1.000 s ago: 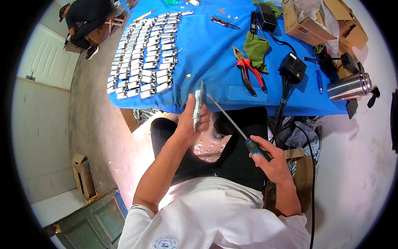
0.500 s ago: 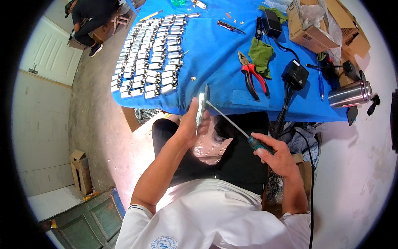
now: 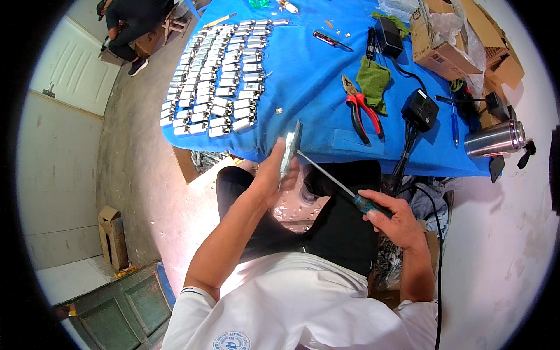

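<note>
My left hand [image 3: 273, 174] grips a flat silver metal piece [image 3: 288, 153], held upright on edge just off the front of the table. In my right hand [image 3: 394, 219] is a screwdriver [image 3: 330, 176] with a dark translucent handle. Its long shaft slants up and left, and its tip meets or nearly meets the right side of the metal piece; exact contact is too small to tell. Beyond my left hand, many similar small silver metal parts [image 3: 219, 76] lie in rows on the blue-covered table [image 3: 303, 81].
Red-handled pliers [image 3: 363, 111], a green cloth [image 3: 373, 81] and a black box with cables [image 3: 420, 109] lie on the right side. A steel flask [image 3: 494, 140] rests near the right edge. Cardboard boxes [image 3: 440, 49] stand behind. Another person [image 3: 133, 29] sits at the far left.
The view has shifted slightly, so the table appears a little to the right and lower. Both hands keep their grips, with the screwdriver tip still at the metal piece.
</note>
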A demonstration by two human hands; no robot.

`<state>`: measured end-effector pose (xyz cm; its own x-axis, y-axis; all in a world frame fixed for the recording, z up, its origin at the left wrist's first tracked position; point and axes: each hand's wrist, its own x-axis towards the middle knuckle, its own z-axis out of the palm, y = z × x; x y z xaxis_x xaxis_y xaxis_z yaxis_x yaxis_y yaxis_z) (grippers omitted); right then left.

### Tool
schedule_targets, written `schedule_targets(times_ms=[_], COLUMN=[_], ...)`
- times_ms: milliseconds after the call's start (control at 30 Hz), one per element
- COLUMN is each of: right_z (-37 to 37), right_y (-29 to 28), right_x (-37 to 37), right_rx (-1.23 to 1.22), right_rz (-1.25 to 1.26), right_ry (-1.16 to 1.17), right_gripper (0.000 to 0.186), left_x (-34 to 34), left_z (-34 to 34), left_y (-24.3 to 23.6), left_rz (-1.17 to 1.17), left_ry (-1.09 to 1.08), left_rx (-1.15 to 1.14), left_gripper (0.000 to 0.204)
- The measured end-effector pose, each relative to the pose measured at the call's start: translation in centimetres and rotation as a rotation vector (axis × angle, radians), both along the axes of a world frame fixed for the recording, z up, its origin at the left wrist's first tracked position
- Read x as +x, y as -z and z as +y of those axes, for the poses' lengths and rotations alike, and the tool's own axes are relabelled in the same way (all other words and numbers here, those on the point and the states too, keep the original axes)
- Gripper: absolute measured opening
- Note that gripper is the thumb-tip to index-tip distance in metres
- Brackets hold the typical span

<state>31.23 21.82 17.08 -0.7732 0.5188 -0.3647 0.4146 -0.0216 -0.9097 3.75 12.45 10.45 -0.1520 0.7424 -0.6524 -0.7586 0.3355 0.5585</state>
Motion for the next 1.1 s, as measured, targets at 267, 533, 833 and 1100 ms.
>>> schedule_targets(times_ms=[267, 533, 833, 1100], right_z=[-0.2, -0.2, 0.1, -1.2], right_y=[-0.7, -0.6, 0.2, 0.0], right_x=[-0.4, -0.5, -0.7, -1.5], right_rx=[-0.03, -0.061, -0.024, 0.093], right_rz=[0.025, 0.028, 0.041, -0.038], right_ry=[-0.016, 0.073, -0.002, 0.014], right_gripper=[0.046, 0.044, 0.045, 0.041], left_x=[0.0, -0.1, -0.3, -0.9], left_z=[-0.1, -0.1, -0.1, -0.6], left_y=[0.1, -0.3, -0.1, -0.1], left_rz=[-0.002, -0.015, -0.019, -0.208], left_ry=[0.018, -0.024, -0.006, -0.008], left_rx=[0.017, -0.035, -0.01, 0.078], left_gripper=[0.055, 0.054, 0.054, 0.04])
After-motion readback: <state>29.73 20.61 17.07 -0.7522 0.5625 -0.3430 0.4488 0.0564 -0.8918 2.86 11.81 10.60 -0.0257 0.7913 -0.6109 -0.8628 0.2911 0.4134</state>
